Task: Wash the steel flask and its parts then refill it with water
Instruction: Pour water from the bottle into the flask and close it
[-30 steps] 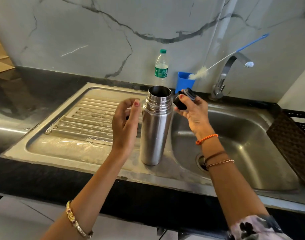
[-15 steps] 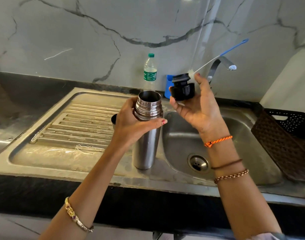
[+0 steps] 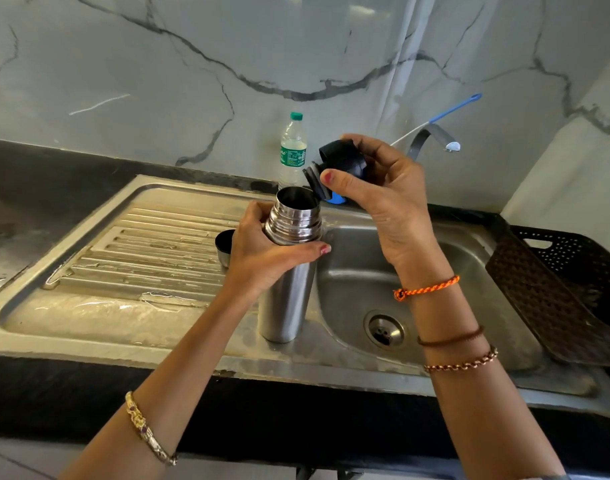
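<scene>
Left hand (image 3: 262,258) wraps the smooth steel flask (image 3: 289,271) – right hand (image 3: 383,195) pinches the ribbed black stopper (image 3: 338,164) at its one o'clock

plastic bottle (image 3: 292,150), brown basket (image 3: 560,292), bottle brush (image 3: 449,110)

Wall: pale grey marble wall (image 3: 192,46) with dark wiggly lines, at 12 o'clock.
Counter: shiny black stone counter (image 3: 36,188), at 9 o'clock.
Light: soft glare on the wall.
</scene>
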